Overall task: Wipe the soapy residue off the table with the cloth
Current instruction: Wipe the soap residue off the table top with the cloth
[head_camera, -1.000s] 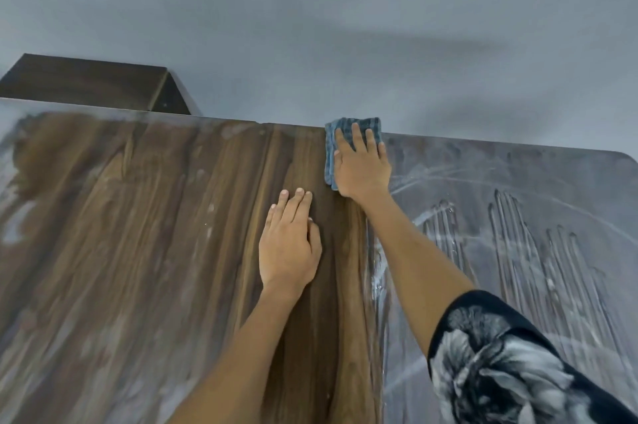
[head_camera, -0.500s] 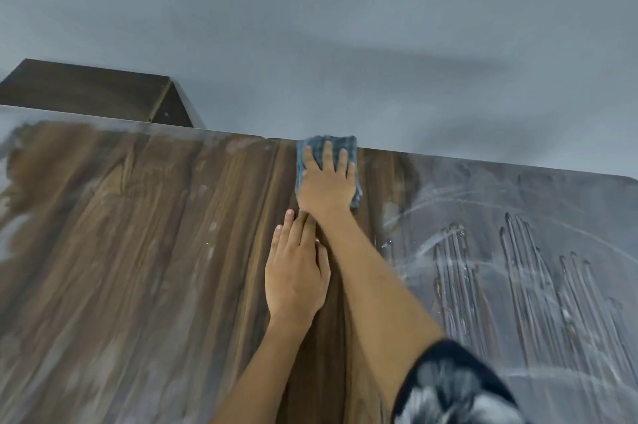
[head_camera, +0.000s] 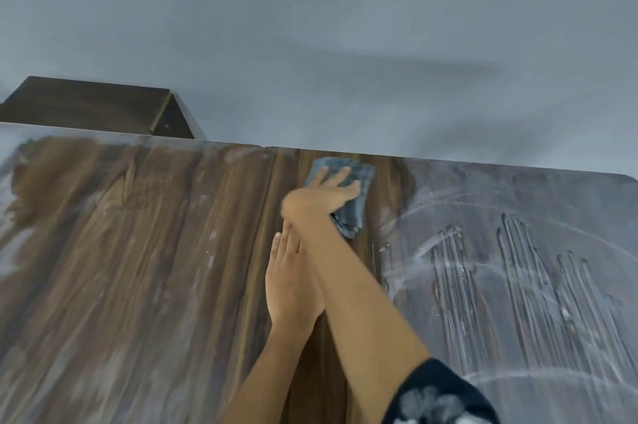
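Note:
A folded blue-grey cloth (head_camera: 359,192) lies flat on the wooden table (head_camera: 138,268) near its far edge. My right hand (head_camera: 319,199) presses on the cloth with straight, spread fingers. My left hand (head_camera: 290,289) rests flat on the bare wood just nearer me, its fingertips tucked under my right forearm. White soapy residue (head_camera: 518,268) with finger streaks and swirls covers the right part of the table. Fainter smears remain on the left part.
The table's far edge (head_camera: 483,162) runs just beyond the cloth, with grey floor behind it. A dark brown wooden piece of furniture (head_camera: 93,105) stands past the far left edge. My dark patterned sleeve (head_camera: 438,396) shows at the bottom.
My right hand slid the cloth left along the far edge, then its fingers turned toward the right. My left hand stayed flat in place and is now partly under my right forearm.

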`<state>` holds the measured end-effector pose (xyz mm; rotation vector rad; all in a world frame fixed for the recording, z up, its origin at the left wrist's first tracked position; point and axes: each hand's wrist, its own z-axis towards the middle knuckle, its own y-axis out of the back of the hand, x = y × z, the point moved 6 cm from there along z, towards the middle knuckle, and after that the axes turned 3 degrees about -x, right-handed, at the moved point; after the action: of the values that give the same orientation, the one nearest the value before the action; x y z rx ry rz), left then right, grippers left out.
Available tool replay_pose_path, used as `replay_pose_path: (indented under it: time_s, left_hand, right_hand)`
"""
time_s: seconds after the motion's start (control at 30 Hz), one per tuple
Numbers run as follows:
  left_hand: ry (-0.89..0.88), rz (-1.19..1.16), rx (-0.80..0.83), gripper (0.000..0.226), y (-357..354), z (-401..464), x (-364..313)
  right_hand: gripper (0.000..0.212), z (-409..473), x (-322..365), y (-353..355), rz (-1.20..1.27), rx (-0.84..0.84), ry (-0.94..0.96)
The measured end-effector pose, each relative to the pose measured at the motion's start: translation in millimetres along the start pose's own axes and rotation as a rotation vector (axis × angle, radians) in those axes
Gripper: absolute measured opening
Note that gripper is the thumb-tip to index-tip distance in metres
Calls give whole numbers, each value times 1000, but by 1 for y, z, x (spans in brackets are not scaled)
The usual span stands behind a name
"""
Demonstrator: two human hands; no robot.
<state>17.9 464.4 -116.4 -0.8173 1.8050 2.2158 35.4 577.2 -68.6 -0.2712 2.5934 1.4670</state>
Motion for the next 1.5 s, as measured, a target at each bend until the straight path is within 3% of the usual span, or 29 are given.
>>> replay_pose_path:
  time_s: [0.13, 0.2, 0.3, 0.43, 0.6, 0.77, 0.83, 0.93, 1.07, 1.23, 1.4, 1.5]
  left_hand:
    - [62, -62, -9, 43, 2, 0, 12]
    - [-22, 39, -22, 49, 11, 2, -4]
    - [22, 76, -53, 50, 14, 3, -10]
    - [22, 79, -76, 51, 18, 2, -13]
    - [25, 71, -71, 45, 20, 2, -13]
    - [28, 78, -56, 46, 19, 2, -13]
    - [33, 70, -52, 46, 18, 3, -13]
    - [28, 69, -48, 47, 17, 4, -14]
    - [12, 78, -45, 47, 19, 2, -14]
    - [16, 72, -33, 46, 20, 2, -14]
    - [28, 74, -53, 46, 19, 3, -14]
    - [31, 65, -56, 46, 19, 3, -13]
  right_hand:
    - [81, 4, 47, 17, -27, -77, 245]
    - [74, 16, 50, 22, 52, -84, 392]
    - [59, 38, 34, 25, 144, -144, 517]
    - [53, 64, -29, 17, 212, -288, 316]
    - [56, 45, -122, -17, 340, -313, -4]
    - [55, -20, -131, -62, 346, -257, -190]
    - [55, -44, -111, -70, 313, -248, -144]
    - [53, -60, -73, -71, 264, -340, 116]
    - [52, -28, -70, -50, 175, -367, 315]
    - [53, 5, -135, -45, 222, -249, 98]
    - [55, -56, -164, -89, 334, -152, -233]
    - [55, -103, -113, -104, 305, -192, -131]
